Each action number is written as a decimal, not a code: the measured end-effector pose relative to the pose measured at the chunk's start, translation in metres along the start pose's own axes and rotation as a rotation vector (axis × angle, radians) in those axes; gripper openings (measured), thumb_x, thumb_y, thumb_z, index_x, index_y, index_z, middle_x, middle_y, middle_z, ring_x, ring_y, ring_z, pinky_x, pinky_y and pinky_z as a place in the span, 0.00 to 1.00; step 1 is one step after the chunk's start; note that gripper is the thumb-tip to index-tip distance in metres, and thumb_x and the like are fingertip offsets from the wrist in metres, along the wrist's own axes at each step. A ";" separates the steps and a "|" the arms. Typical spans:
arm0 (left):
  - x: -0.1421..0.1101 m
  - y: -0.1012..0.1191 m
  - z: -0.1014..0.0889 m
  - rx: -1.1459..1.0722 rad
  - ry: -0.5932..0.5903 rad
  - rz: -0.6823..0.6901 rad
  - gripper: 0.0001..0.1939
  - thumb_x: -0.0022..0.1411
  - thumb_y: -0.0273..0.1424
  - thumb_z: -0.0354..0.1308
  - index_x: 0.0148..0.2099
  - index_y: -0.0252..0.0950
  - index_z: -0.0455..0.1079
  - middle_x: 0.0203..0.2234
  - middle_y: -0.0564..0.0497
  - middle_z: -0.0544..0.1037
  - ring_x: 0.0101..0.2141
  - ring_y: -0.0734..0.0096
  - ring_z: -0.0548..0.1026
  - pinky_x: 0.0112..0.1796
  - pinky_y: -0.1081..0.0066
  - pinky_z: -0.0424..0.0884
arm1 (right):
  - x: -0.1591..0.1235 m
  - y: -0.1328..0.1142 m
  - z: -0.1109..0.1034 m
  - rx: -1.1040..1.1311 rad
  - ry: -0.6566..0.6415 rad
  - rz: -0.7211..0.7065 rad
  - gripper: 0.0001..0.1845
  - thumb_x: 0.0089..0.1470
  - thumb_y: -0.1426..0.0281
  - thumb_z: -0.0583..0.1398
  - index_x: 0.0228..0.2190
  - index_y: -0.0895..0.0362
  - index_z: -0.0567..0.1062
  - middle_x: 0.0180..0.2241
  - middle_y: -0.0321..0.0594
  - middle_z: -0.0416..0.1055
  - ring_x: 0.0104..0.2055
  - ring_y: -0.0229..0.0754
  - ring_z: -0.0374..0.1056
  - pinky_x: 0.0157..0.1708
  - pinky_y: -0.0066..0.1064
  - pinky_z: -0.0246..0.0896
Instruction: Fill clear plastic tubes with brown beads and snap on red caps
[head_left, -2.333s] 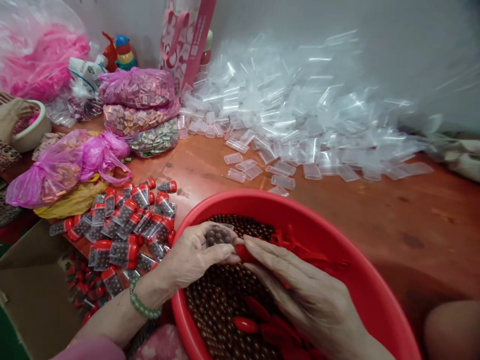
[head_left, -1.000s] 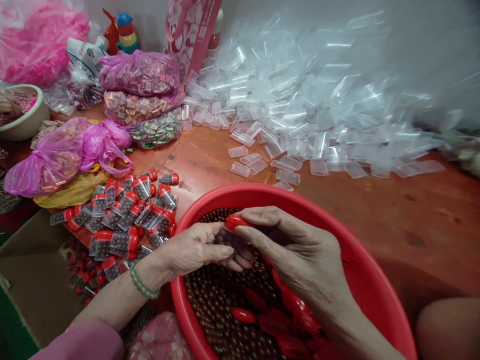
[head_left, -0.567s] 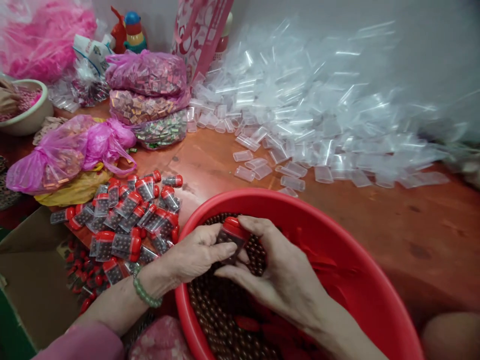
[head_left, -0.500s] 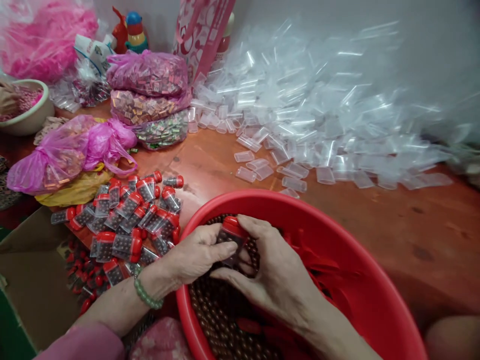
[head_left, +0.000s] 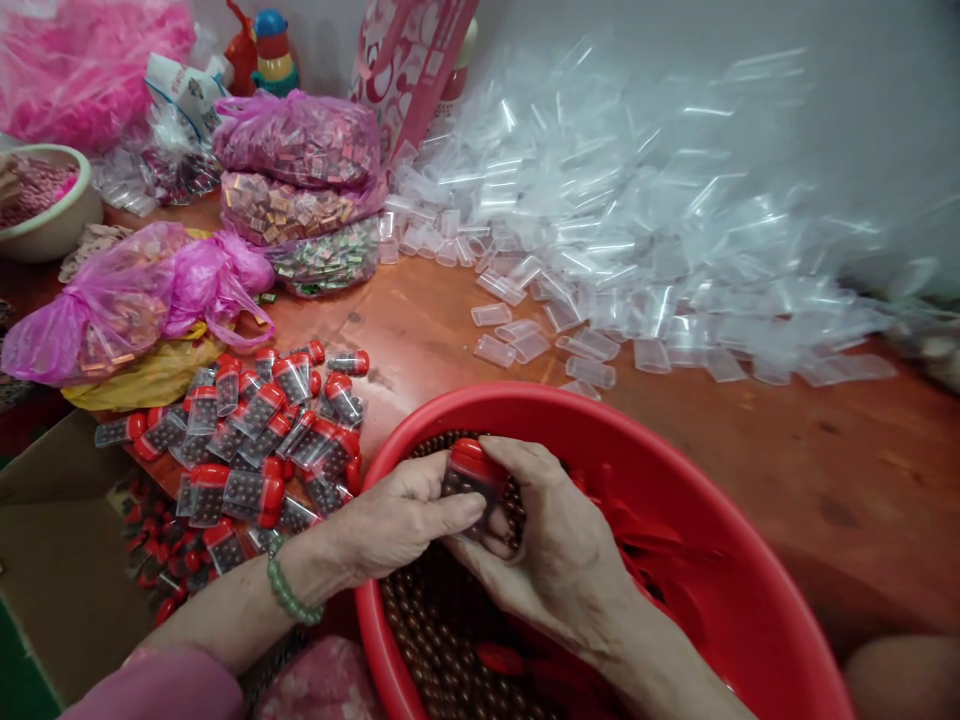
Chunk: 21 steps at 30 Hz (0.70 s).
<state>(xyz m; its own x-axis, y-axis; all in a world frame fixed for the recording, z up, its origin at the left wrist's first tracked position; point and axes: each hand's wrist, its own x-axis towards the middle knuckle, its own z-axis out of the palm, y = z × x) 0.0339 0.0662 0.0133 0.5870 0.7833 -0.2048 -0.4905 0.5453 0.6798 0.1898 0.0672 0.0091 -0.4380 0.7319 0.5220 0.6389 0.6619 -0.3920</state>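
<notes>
Over a big red basin, a clear case with a red cap is between my two hands, with dark beads showing inside it. My left hand, with a green bead bracelet at the wrist, grips the case with its thumb across the front. The fingers of my right hand curl around the other side, and its thumb or index finger lies at the red cap. Below the hands the basin holds brown round beads and, on its right, red plastic pieces.
Filled red-capped cases lie heaped at the left, above a cardboard box with more. Clear empty cases are piled along the wall. Pink bags of small pieces stand behind. At far left another person's hand reaches into a white bowl.
Both hands and the case have shifted very slightly right. My right hand's lower fingers have closed in under the case. The view has tilted a little.
</notes>
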 end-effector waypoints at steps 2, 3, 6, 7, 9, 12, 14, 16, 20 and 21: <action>0.000 -0.002 -0.001 -0.030 -0.014 -0.028 0.18 0.53 0.42 0.67 0.37 0.32 0.72 0.27 0.51 0.74 0.29 0.76 0.72 0.36 0.73 0.68 | 0.002 -0.001 -0.003 -0.035 -0.040 -0.003 0.35 0.53 0.64 0.61 0.58 0.57 0.56 0.42 0.51 0.70 0.41 0.54 0.71 0.36 0.46 0.69; 0.000 -0.002 -0.001 -0.038 -0.019 -0.043 0.19 0.52 0.41 0.67 0.38 0.32 0.72 0.28 0.50 0.75 0.29 0.76 0.73 0.36 0.74 0.68 | 0.004 -0.001 -0.005 -0.056 -0.055 -0.008 0.36 0.53 0.62 0.61 0.59 0.58 0.56 0.43 0.53 0.70 0.41 0.55 0.70 0.37 0.47 0.69; 0.002 -0.002 -0.001 -0.061 0.022 -0.079 0.21 0.51 0.44 0.67 0.39 0.32 0.72 0.28 0.49 0.77 0.28 0.74 0.74 0.35 0.72 0.69 | 0.006 -0.001 -0.007 -0.108 -0.071 -0.038 0.36 0.54 0.58 0.60 0.59 0.61 0.56 0.43 0.55 0.70 0.41 0.56 0.70 0.36 0.48 0.68; 0.004 -0.001 0.000 -0.073 0.043 -0.097 0.23 0.52 0.48 0.65 0.39 0.32 0.73 0.27 0.48 0.77 0.27 0.73 0.74 0.35 0.72 0.69 | 0.007 0.000 -0.006 -0.120 -0.069 -0.054 0.36 0.54 0.58 0.59 0.58 0.62 0.56 0.42 0.56 0.71 0.40 0.55 0.70 0.35 0.47 0.68; 0.009 0.001 0.002 -0.114 0.069 -0.161 0.30 0.54 0.56 0.58 0.37 0.30 0.73 0.24 0.46 0.77 0.26 0.68 0.75 0.33 0.70 0.69 | 0.006 0.001 -0.004 -0.145 -0.054 -0.092 0.34 0.53 0.60 0.60 0.56 0.63 0.58 0.39 0.54 0.72 0.38 0.54 0.70 0.35 0.45 0.68; 0.016 0.002 0.005 -0.163 0.128 -0.265 0.36 0.58 0.60 0.47 0.37 0.29 0.74 0.20 0.46 0.76 0.23 0.67 0.74 0.28 0.69 0.69 | 0.005 0.003 0.002 -0.167 -0.038 -0.134 0.34 0.51 0.61 0.60 0.55 0.62 0.58 0.36 0.51 0.73 0.35 0.52 0.71 0.35 0.45 0.66; 0.020 -0.001 0.006 -0.156 0.229 -0.312 0.32 0.62 0.55 0.45 0.37 0.30 0.74 0.17 0.48 0.74 0.18 0.70 0.71 0.24 0.71 0.66 | 0.004 0.004 0.004 -0.174 -0.046 -0.137 0.34 0.50 0.61 0.60 0.55 0.62 0.58 0.35 0.50 0.73 0.35 0.52 0.71 0.36 0.45 0.65; 0.020 -0.005 0.008 -0.122 0.351 -0.296 0.25 0.63 0.48 0.47 0.34 0.31 0.73 0.14 0.52 0.71 0.14 0.72 0.68 0.21 0.73 0.64 | 0.004 0.003 0.006 -0.174 -0.056 -0.138 0.33 0.50 0.61 0.59 0.54 0.62 0.58 0.34 0.48 0.73 0.34 0.52 0.71 0.36 0.45 0.65; 0.014 -0.009 0.011 -0.024 0.540 -0.118 0.14 0.61 0.36 0.50 0.29 0.34 0.70 0.14 0.56 0.70 0.15 0.76 0.66 0.19 0.76 0.63 | 0.005 0.000 0.007 -0.156 -0.032 -0.189 0.34 0.50 0.63 0.59 0.56 0.62 0.58 0.32 0.47 0.74 0.32 0.50 0.71 0.36 0.44 0.65; 0.013 -0.008 0.012 -0.002 0.570 -0.101 0.13 0.60 0.35 0.50 0.27 0.34 0.68 0.14 0.56 0.69 0.15 0.77 0.66 0.19 0.76 0.62 | 0.006 -0.001 0.007 -0.152 -0.028 -0.200 0.34 0.50 0.64 0.59 0.56 0.63 0.57 0.32 0.48 0.74 0.32 0.50 0.71 0.36 0.44 0.65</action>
<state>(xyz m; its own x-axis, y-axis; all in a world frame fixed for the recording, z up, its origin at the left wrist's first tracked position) 0.0530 0.0679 0.0133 0.1915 0.7640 -0.6162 -0.4511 0.6261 0.6361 0.1824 0.0721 0.0066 -0.5810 0.5943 0.5560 0.6248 0.7635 -0.1632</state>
